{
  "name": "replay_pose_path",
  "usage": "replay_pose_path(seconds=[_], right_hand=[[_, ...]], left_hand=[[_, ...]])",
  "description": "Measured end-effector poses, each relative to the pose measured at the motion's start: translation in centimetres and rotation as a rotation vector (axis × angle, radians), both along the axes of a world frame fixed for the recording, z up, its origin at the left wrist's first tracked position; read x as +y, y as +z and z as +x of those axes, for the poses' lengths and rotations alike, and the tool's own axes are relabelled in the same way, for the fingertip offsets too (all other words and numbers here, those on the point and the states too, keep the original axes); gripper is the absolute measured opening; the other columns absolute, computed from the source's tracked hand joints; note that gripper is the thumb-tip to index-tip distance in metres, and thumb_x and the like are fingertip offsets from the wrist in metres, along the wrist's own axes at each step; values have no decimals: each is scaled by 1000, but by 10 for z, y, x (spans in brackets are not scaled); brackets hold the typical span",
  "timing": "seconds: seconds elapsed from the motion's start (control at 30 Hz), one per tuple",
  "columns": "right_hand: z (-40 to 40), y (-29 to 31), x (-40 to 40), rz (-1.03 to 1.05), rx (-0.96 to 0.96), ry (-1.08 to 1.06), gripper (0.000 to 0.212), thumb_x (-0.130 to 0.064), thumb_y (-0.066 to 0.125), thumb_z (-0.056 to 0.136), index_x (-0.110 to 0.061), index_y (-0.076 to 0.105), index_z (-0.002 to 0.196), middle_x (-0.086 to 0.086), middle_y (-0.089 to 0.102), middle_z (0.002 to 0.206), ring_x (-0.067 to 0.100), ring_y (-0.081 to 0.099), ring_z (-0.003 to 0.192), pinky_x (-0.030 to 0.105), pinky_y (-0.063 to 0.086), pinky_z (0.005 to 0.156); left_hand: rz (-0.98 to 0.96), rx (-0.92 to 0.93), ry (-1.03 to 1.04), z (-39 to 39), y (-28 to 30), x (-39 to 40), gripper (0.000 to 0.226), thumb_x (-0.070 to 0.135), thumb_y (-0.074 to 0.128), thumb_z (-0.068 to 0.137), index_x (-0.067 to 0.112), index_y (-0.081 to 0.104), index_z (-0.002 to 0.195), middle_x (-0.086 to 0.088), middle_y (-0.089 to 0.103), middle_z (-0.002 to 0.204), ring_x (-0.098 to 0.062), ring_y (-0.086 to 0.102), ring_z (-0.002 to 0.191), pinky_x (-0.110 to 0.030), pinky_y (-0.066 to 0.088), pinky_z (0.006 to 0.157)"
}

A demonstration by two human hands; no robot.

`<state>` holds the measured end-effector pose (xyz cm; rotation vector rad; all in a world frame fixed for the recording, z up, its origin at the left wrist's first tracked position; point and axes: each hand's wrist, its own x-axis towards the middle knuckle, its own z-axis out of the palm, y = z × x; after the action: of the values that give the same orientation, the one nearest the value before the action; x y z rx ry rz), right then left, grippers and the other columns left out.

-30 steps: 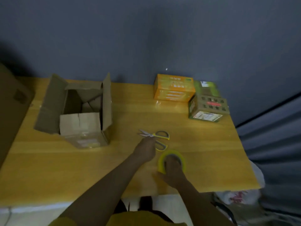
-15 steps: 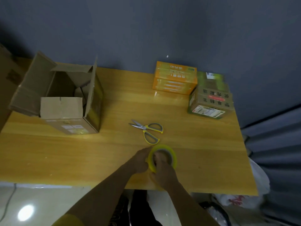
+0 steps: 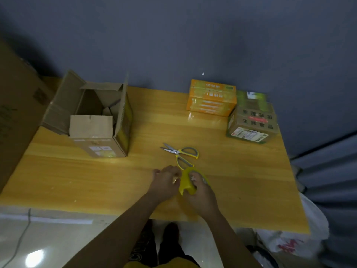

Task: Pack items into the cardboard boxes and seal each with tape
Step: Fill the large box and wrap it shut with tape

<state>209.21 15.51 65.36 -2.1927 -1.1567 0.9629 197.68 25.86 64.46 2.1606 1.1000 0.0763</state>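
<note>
A yellow roll of tape (image 3: 186,183) is held upright just above the wooden table (image 3: 77,176), near its front edge. My right hand (image 3: 201,192) grips the roll with fingers through its core. My left hand (image 3: 164,182) is against the roll's left side, fingers curled and picking at its rim. An open cardboard box (image 3: 96,120) stands at the back left with its flaps up. An orange carton (image 3: 211,100) and a small sealed brown box (image 3: 253,124) sit at the back right.
Yellow-handled scissors (image 3: 181,153) lie open just beyond my hands. A green package (image 3: 255,99) lies behind the brown box. A large cardboard sheet (image 3: 17,105) leans at the far left. Plastic bags (image 3: 289,242) sit on the floor at the right.
My left hand left the scissors and came to the tape roll. My right hand tipped the roll from flat on the table up onto its edge.
</note>
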Motion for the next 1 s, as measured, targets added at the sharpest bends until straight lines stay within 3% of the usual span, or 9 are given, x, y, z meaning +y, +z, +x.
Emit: replay_pose_path(seconds=[0.17, 0.27, 0.37, 0.4, 0.5, 0.63, 0.77, 0.9, 1.0], right_hand=[[-23, 36, 21, 162, 71, -10, 42, -28, 64, 77, -36, 51, 115, -12, 69, 103, 12, 66, 94, 31, 48, 68], [-35, 54, 35, 189, 97, 12, 44, -21, 67, 80, -34, 51, 119, -16, 64, 105, 3, 61, 99, 30, 51, 78], [-55, 68, 53, 230, 117, 22, 39, -15, 70, 81, -34, 54, 111, -13, 65, 103, -6, 61, 93, 22, 49, 74], [-66, 74, 60, 261, 137, 7, 37, -12, 70, 80, -35, 55, 105, -11, 67, 100, -8, 61, 86, 19, 48, 70], [-105, 89, 84, 350, 191, -47, 36, -5, 69, 80, -34, 55, 95, -4, 68, 84, -1, 59, 67, 18, 44, 58], [-165, 97, 112, 401, 213, -95, 33, -11, 71, 80, -39, 56, 91, -14, 59, 63, 2, 51, 55, 19, 40, 52], [-213, 104, 140, 495, 275, -212, 21, -12, 70, 85, -28, 60, 95, -11, 56, 63, 2, 52, 58, 16, 40, 53], [-245, 111, 157, 552, 318, -314, 23, -11, 68, 87, -28, 59, 99, -10, 53, 64, -2, 52, 55, 14, 40, 51], [-257, 111, 165, 553, 300, -387, 25, -16, 68, 88, -23, 58, 109, -9, 53, 65, -1, 51, 53, 15, 38, 49]], left_hand=[[-100, -26, -136, -30, 46, 23, 35, 21, 64, 80, 28, 38, 102, 10, 36, 108, -15, 36, 113, -31, 24, 86], [-26, -149, -210, -58, 69, 43, 27, 2, 56, 83, 16, 51, 105, 7, 42, 101, -20, 46, 106, -23, 31, 79], [-24, -225, -166, -86, 94, 68, 19, 0, 53, 92, 7, 66, 104, 9, 58, 95, -4, 53, 92, -4, 35, 71], [-6, -225, -143, -96, 99, 77, 21, 0, 52, 93, 8, 69, 103, 7, 63, 94, -5, 56, 89, -5, 37, 70], [44, -233, -42, -128, 108, 101, 26, 1, 52, 90, 14, 72, 101, 0, 72, 98, -18, 64, 95, -24, 46, 75], [226, -71, 21, -174, 123, 135, 29, 12, 51, 91, 20, 48, 118, 0, 70, 102, -27, 63, 95, -33, 45, 69], [443, 2, -64, -205, 141, 166, 8, 16, 51, 90, 18, 56, 97, -4, 68, 96, -30, 62, 93, -36, 42, 68], [460, 9, -79, -221, 157, 196, 7, 21, 60, 90, 28, 61, 87, 0, 51, 131, -24, 57, 111, -38, 39, 88], [251, -56, -198, -224, 159, 219, 14, 15, 61, 89, 26, 59, 80, 2, 60, 96, -21, 61, 90, -37, 48, 75]])
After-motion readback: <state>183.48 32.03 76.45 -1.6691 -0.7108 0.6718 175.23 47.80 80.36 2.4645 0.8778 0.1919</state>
